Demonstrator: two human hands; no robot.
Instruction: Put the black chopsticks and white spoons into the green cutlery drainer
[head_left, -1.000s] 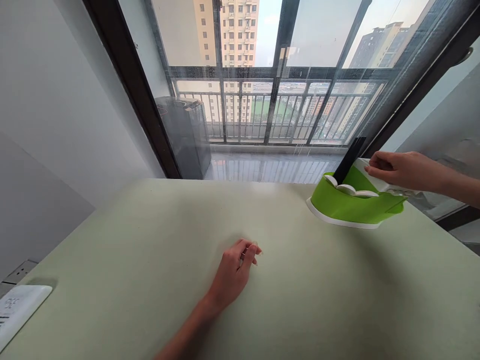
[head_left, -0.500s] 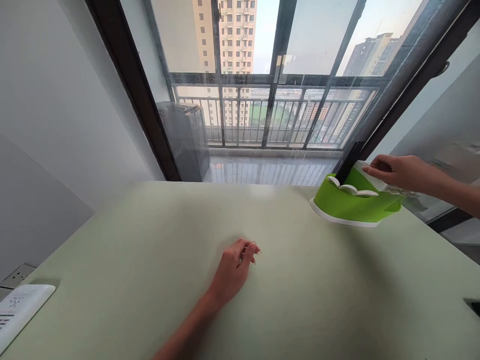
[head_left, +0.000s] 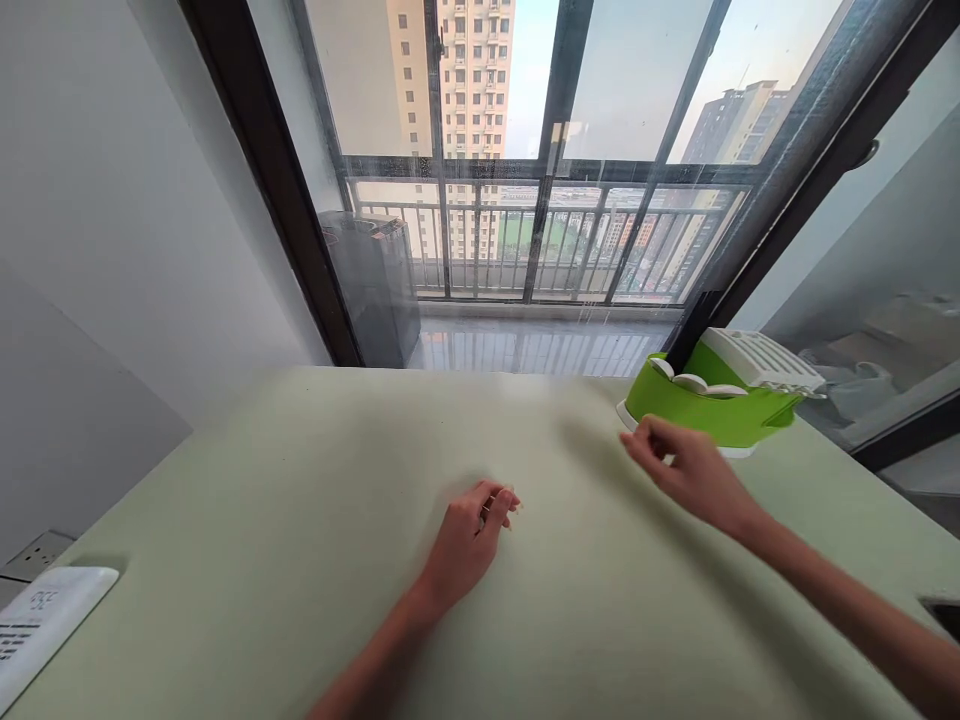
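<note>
My left hand point(head_left: 466, 540) rests on the pale green table with its fingers loosely curled and the thumb near the fingertips. Small pale tips show there, and I cannot make out whether anything lies between the fingers. My right hand point(head_left: 686, 470) is raised above the table, in front of a green and white container point(head_left: 690, 408). Its fingers are pinched together, and what they hold, if anything, is hidden. The container has rounded white pieces along its front edge and a slatted white top at its right side; the hand covers part of its base.
The pale green table point(head_left: 337, 480) reaches to a glass sliding door. A white device point(head_left: 52, 620) lies at its left edge, beside a wall socket point(head_left: 37, 555). A dark object point(head_left: 943, 612) sits at the right edge. Beyond the glass stands a grey appliance point(head_left: 375, 290).
My right hand has left the container's white top and moved left and toward me, over the table. My left hand has stayed in place.
</note>
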